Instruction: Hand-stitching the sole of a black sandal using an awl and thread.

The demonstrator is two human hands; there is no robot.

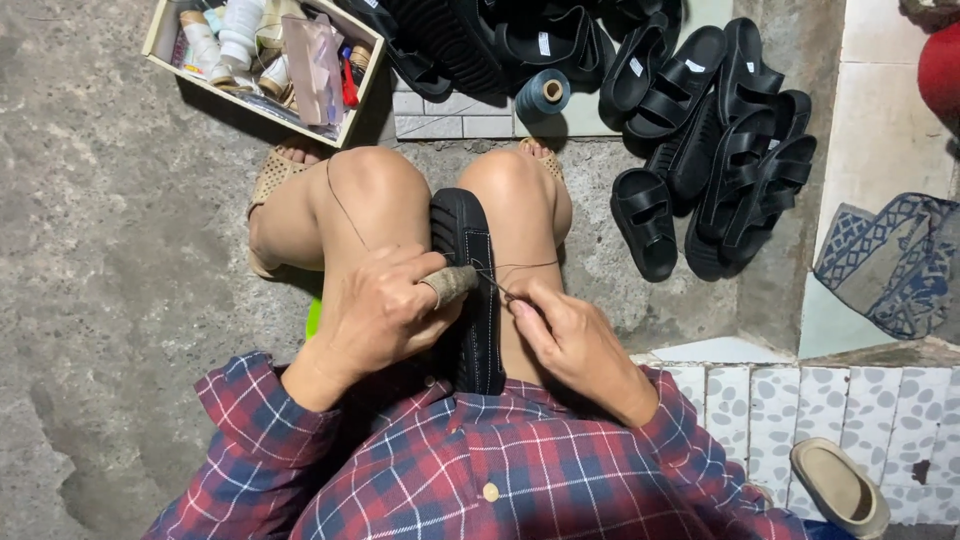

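You sit low on a rough grey concrete floor (120, 250), knees up, and a heap of black rubber sandals (715, 140) spreads from twelve o'clock round to two, matte, strapped, ribbed underneath. None of that pile is in your hands, so by the look of it plenty of pairs are left to stitch. At ten to eleven o'clock sits an open cardboard box (155, 35) crammed with pale thread cones, spools and a red-handled tool; its contents are too jumbled to sort further. At three o'clock a blue-and-white patterned mat (890, 260) lies crumpled on the tiles, and down at four o'clock a single beige slipper (840, 490) rests on pebble-print tiling.

Now the work itself: the black shoe (470, 300) stands clamped between your knees, dead centre, sole ridged and toe pointing to twelve. A row of stitching runs along its edge, and I judge the seam partway round, with more to go toward the heel.

Your left hand (375, 320) is curled around the shoe's side, steadying it, thumb capped with a worn, tan thumb guard (450, 283). Your right hand (575, 340) pinches narrow on a thin needle (497, 287) at the sole's edge. From there fine dark thread (525, 265) loops out over your right knee, and a second strand trails across the left. A teal thread spool (543, 95) waits at twelve o'clock.
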